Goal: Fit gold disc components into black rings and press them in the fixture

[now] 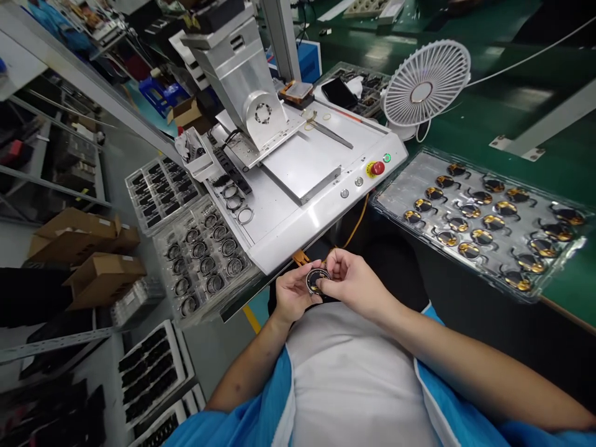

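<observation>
Close to my body, my left hand (292, 294) is closed around the rim of a round watch case (313, 274) with a dark disc inside. My right hand (356, 282) is closed on the same case from the other side, its thumb pressed against the dark face. Whether the right fingers also pinch a smaller piece is too small to tell. Left of my hands lies a clear tray (161, 264) with several metal watch rings. On the right, another clear tray (410, 239) carries round black-and-gold parts with thin flex cables.
Ahead stands a white bench machine (279, 239) with a metal head (251, 81), a red stop button (377, 167) and tweezers (333, 133). Several loose rings (244, 215) lie on its left side. A white fan (423, 87) is at back right. Cardboard boxes (105, 279) sit on the left shelf.
</observation>
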`<control>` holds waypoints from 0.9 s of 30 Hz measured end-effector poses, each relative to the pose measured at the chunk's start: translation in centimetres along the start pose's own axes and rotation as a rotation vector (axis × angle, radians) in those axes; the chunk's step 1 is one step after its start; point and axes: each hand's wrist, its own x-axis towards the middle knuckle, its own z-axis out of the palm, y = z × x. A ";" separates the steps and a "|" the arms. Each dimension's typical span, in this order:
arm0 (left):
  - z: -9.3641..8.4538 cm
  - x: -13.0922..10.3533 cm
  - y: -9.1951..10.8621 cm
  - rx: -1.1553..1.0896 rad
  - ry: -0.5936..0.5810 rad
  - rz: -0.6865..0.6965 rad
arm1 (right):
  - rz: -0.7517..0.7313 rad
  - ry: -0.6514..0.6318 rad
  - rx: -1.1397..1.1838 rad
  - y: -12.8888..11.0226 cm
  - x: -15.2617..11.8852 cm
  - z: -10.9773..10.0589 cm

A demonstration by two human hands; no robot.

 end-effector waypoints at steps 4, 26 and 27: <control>-0.2 0.1 0.0 0.070 0.010 -0.013 | 0.024 -0.012 0.016 -0.6 0.1 0.1; -0.4 -0.1 -0.8 0.102 0.089 -0.014 | 0.180 -0.045 0.143 0.6 1.2 -0.5; -0.4 -0.1 -0.8 0.093 0.097 -0.011 | 0.207 -0.057 0.115 0.7 1.3 -0.7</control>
